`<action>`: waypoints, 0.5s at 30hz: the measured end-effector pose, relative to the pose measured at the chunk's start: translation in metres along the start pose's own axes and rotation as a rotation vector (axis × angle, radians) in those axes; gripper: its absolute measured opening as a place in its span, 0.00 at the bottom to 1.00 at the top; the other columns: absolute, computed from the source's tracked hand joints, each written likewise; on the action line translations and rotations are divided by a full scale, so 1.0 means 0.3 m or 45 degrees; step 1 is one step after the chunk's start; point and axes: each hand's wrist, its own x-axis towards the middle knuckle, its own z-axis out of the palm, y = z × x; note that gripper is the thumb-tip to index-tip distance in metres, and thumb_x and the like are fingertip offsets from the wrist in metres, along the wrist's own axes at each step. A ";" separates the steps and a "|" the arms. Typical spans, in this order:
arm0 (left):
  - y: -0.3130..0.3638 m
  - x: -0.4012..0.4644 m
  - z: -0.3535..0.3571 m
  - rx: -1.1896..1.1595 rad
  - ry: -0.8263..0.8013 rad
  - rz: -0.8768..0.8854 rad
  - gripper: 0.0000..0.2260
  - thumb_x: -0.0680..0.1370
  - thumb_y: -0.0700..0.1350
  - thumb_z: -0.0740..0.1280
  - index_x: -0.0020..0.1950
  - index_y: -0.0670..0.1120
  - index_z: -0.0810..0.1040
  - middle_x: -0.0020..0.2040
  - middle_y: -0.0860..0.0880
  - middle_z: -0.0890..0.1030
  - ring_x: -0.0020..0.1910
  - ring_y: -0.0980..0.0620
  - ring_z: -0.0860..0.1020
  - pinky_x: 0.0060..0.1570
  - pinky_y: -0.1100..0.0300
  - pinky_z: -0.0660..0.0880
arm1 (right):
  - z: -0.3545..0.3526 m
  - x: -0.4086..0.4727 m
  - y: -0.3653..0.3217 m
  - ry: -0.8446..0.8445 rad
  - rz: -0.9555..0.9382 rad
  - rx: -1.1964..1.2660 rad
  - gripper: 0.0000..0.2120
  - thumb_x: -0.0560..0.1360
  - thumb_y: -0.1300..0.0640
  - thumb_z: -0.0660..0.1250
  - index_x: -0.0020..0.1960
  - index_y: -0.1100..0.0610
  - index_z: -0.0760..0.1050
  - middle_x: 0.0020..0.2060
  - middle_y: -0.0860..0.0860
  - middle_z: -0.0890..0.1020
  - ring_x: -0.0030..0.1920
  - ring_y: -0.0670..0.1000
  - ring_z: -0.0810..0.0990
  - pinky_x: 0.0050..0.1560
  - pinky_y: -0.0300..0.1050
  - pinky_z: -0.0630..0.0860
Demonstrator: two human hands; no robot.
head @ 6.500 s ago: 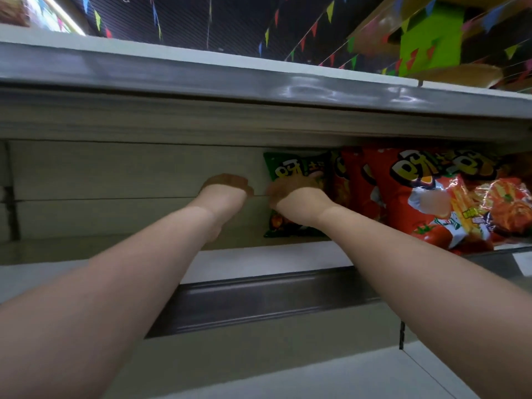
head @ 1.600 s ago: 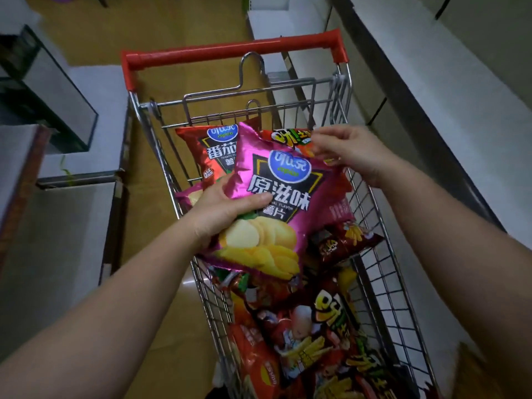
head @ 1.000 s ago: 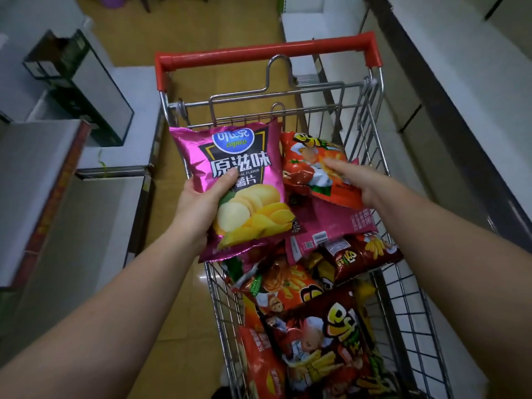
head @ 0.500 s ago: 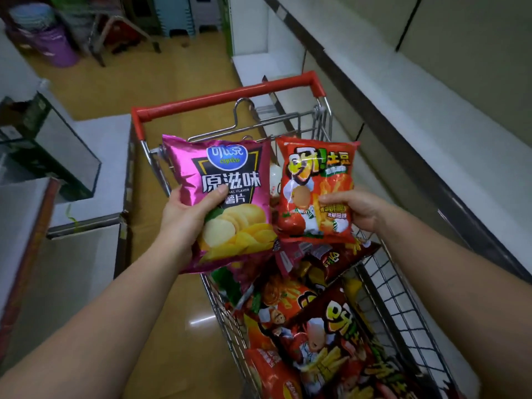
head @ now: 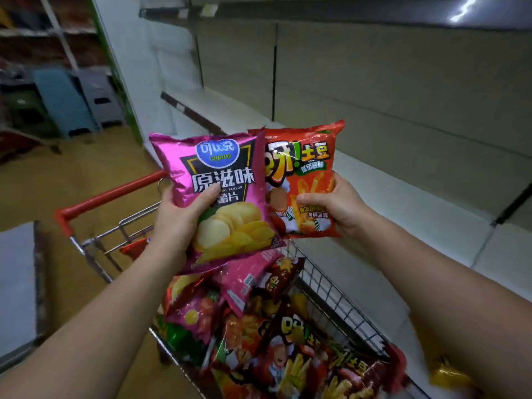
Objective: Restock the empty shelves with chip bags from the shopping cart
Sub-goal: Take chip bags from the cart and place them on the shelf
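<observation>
Pink chip bag (head: pixel 221 194) in left hand (head: pixel 178 223), red bag (head: pixel 302 180) in right hand (head: pixel 336 205).

The pink chip bag (head: pixel 218 180) is glossy metallic foil, creased and catching light; the red bag (head: pixel 302 156) at its three o'clock is shiny plastic film. The cart (head: pixel 325 286) at six o'clock is bare wire metal with a smooth red plastic handle (head: pixel 112 194). The shelves (head: pixel 403 203) at two o'clock look matt, painted, with a glossy edge strip.
</observation>
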 end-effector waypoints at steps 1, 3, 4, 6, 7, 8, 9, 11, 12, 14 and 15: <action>0.019 -0.010 0.028 -0.008 -0.034 0.013 0.14 0.71 0.43 0.73 0.54 0.49 0.75 0.51 0.48 0.83 0.42 0.54 0.82 0.45 0.58 0.80 | -0.038 -0.030 -0.025 0.029 -0.023 -0.002 0.22 0.65 0.67 0.75 0.55 0.54 0.72 0.50 0.55 0.82 0.49 0.56 0.82 0.54 0.55 0.79; 0.060 -0.041 0.090 -0.024 -0.114 0.046 0.14 0.69 0.45 0.74 0.53 0.49 0.76 0.51 0.48 0.83 0.42 0.53 0.82 0.45 0.58 0.80 | -0.116 -0.093 -0.073 0.079 -0.068 -0.005 0.21 0.66 0.67 0.75 0.53 0.54 0.72 0.49 0.54 0.83 0.47 0.55 0.82 0.51 0.52 0.79; 0.079 -0.060 0.121 -0.033 -0.161 0.062 0.18 0.67 0.47 0.74 0.55 0.49 0.77 0.51 0.47 0.83 0.43 0.53 0.82 0.45 0.58 0.79 | -0.156 -0.124 -0.095 0.105 -0.089 -0.014 0.22 0.65 0.67 0.75 0.55 0.56 0.72 0.50 0.55 0.82 0.47 0.55 0.82 0.51 0.51 0.79; 0.115 -0.109 0.189 -0.054 -0.243 0.083 0.26 0.62 0.50 0.74 0.59 0.47 0.76 0.51 0.47 0.84 0.45 0.51 0.83 0.46 0.56 0.78 | -0.237 -0.189 -0.134 0.158 -0.118 -0.027 0.24 0.65 0.66 0.75 0.58 0.58 0.72 0.50 0.55 0.82 0.48 0.56 0.82 0.50 0.50 0.79; 0.132 -0.136 0.224 -0.062 -0.274 0.091 0.27 0.62 0.51 0.74 0.60 0.47 0.76 0.51 0.48 0.84 0.45 0.51 0.83 0.44 0.57 0.79 | -0.278 -0.225 -0.152 0.181 -0.128 -0.024 0.24 0.66 0.66 0.75 0.58 0.58 0.71 0.49 0.55 0.82 0.47 0.55 0.82 0.48 0.48 0.79; 0.145 -0.163 0.255 -0.066 -0.302 0.096 0.27 0.62 0.50 0.74 0.60 0.47 0.76 0.50 0.48 0.84 0.44 0.51 0.83 0.43 0.57 0.79 | -0.319 -0.260 -0.168 0.202 -0.134 -0.021 0.23 0.66 0.66 0.75 0.57 0.57 0.71 0.48 0.53 0.82 0.46 0.54 0.82 0.47 0.47 0.79; 0.155 -0.188 0.286 -0.067 -0.328 0.092 0.27 0.62 0.50 0.75 0.60 0.47 0.75 0.51 0.47 0.84 0.44 0.51 0.83 0.43 0.57 0.80 | -0.359 -0.299 -0.182 0.219 -0.139 -0.023 0.22 0.66 0.65 0.75 0.56 0.56 0.70 0.47 0.52 0.82 0.45 0.53 0.82 0.45 0.46 0.78; 0.173 -0.235 0.343 -0.059 -0.378 0.069 0.31 0.60 0.51 0.79 0.61 0.47 0.75 0.52 0.46 0.83 0.47 0.47 0.83 0.48 0.51 0.80 | -0.431 -0.374 -0.203 0.261 -0.156 -0.041 0.20 0.66 0.64 0.75 0.53 0.53 0.70 0.46 0.51 0.81 0.45 0.51 0.81 0.43 0.44 0.78; 0.180 -0.258 0.371 -0.059 -0.405 0.063 0.32 0.60 0.51 0.80 0.61 0.47 0.75 0.52 0.46 0.83 0.49 0.46 0.83 0.51 0.49 0.79 | -0.466 -0.411 -0.212 0.283 -0.166 -0.047 0.20 0.67 0.64 0.75 0.53 0.53 0.70 0.46 0.50 0.81 0.44 0.50 0.81 0.42 0.44 0.77; 0.195 -0.306 0.424 -0.069 -0.449 0.062 0.33 0.59 0.51 0.80 0.62 0.46 0.75 0.53 0.45 0.83 0.50 0.45 0.83 0.54 0.46 0.78 | -0.529 -0.478 -0.229 0.340 -0.182 -0.052 0.22 0.67 0.64 0.74 0.56 0.55 0.70 0.46 0.51 0.81 0.44 0.51 0.81 0.42 0.44 0.77; 0.202 -0.329 0.451 -0.076 -0.468 0.064 0.34 0.59 0.51 0.80 0.62 0.46 0.75 0.53 0.45 0.83 0.50 0.44 0.82 0.54 0.46 0.78 | -0.557 -0.512 -0.236 0.372 -0.193 -0.055 0.22 0.67 0.65 0.74 0.57 0.56 0.70 0.46 0.51 0.81 0.45 0.51 0.81 0.43 0.44 0.77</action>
